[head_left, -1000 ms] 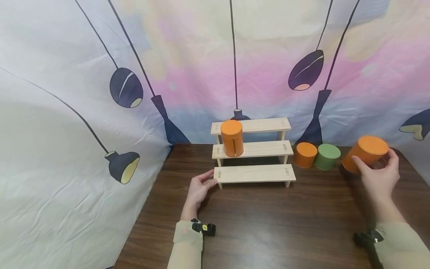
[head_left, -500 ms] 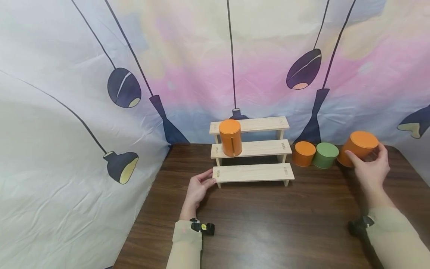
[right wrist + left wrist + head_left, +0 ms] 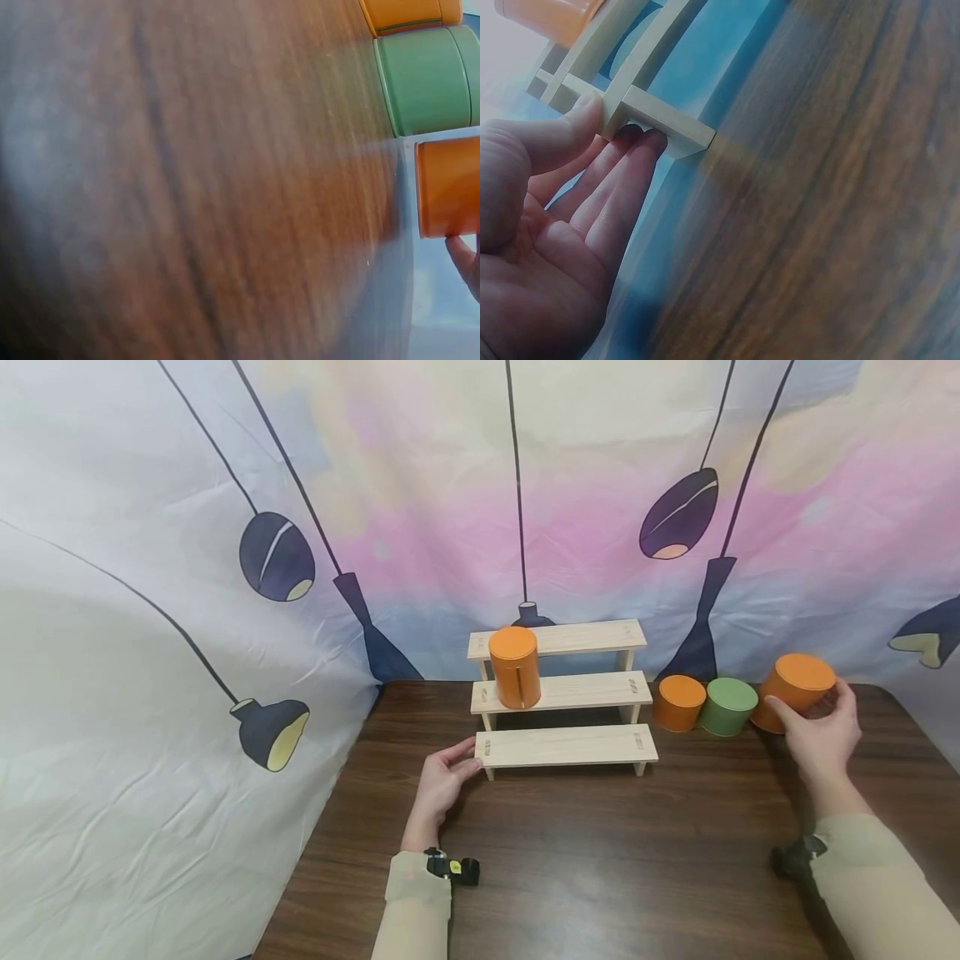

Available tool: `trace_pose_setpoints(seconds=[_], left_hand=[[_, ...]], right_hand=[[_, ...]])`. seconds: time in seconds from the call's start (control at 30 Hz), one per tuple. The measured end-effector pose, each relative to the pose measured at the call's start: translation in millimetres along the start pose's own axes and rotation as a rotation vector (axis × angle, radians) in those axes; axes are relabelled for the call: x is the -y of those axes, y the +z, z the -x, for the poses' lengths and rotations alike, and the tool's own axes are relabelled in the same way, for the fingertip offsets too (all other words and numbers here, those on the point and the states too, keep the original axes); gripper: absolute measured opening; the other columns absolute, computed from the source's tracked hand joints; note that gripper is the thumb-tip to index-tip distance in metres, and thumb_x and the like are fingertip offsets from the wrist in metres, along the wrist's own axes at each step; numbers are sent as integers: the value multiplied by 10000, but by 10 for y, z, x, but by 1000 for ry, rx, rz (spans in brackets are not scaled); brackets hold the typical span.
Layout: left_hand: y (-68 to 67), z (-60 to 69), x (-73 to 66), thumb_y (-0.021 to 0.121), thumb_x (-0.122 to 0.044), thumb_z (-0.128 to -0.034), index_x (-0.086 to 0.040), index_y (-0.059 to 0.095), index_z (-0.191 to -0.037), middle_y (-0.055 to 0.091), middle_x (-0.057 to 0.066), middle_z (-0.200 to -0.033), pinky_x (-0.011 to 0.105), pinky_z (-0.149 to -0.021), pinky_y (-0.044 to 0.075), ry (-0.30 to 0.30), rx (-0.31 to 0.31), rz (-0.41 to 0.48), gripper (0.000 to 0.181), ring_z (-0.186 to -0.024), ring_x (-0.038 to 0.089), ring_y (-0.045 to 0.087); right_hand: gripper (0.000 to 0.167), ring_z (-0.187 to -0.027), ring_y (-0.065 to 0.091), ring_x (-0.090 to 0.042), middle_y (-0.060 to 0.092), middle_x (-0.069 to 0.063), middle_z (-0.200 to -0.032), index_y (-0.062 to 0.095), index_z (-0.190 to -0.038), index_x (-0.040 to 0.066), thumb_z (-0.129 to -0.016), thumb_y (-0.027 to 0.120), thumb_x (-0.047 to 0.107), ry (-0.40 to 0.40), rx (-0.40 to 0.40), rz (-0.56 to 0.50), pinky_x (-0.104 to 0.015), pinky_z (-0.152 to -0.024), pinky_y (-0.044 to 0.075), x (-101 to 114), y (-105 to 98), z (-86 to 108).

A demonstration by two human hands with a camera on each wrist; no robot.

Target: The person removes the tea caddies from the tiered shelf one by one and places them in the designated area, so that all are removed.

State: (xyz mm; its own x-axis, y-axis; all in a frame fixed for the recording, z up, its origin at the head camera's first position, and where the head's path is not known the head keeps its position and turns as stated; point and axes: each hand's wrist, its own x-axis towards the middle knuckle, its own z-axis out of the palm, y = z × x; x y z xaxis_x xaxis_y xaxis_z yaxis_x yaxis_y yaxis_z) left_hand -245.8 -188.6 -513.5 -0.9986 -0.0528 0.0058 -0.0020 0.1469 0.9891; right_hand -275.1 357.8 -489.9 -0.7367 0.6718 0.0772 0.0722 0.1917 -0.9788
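Observation:
A three-step pale wooden rack (image 3: 566, 746) stands at the back of the table. My left hand (image 3: 438, 783) pinches the left end of its lowest step; in the left wrist view, thumb and fingers of the hand (image 3: 562, 202) meet the wood (image 3: 667, 116). A tall orange tin (image 3: 514, 668) is upright on the middle step, at its left. At the right, my right hand (image 3: 825, 735) grips a larger orange tin (image 3: 795, 685) by its side. In the right wrist view this tin (image 3: 450, 187) is partly cut off, with fingertips on it.
Between the rack and the gripped tin, a short orange tin (image 3: 680, 703) and a green tin (image 3: 728, 707) stand side by side. Behind the dark wooden table (image 3: 600, 860) hangs a cloth (image 3: 450, 485) printed with lamps.
My right hand has moved left with the larger orange tin, bringing it beside the green tin and more upright. The left hand keeps its hold on the rack.

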Motion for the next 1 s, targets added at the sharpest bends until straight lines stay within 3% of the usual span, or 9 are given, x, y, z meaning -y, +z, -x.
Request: trace_pose_setpoints(seconds=[0.17,1.0], left_hand=[[2,7,-3,759,6,-974,2,678,-1414,695,235,-1357,241,-904,573,1,2,6,448,-1179,273,719],[2,-11,6,761,11,-971,6,678,-1413,696,235,-1355,228,-903,567,5,1,11,450,-1186,272,714]], right_hand=[[878,-1426,455,-62,464,42,-1615,379,-1641,324,-913,858,219,16,16,1,-278,-1192,380,-28,13,-3],[877,-1416,468,-64,466,32,-1622,381,-1643,331,-918,853,187,46,33,-3,-279,-1184,392,-76,49,-7]])
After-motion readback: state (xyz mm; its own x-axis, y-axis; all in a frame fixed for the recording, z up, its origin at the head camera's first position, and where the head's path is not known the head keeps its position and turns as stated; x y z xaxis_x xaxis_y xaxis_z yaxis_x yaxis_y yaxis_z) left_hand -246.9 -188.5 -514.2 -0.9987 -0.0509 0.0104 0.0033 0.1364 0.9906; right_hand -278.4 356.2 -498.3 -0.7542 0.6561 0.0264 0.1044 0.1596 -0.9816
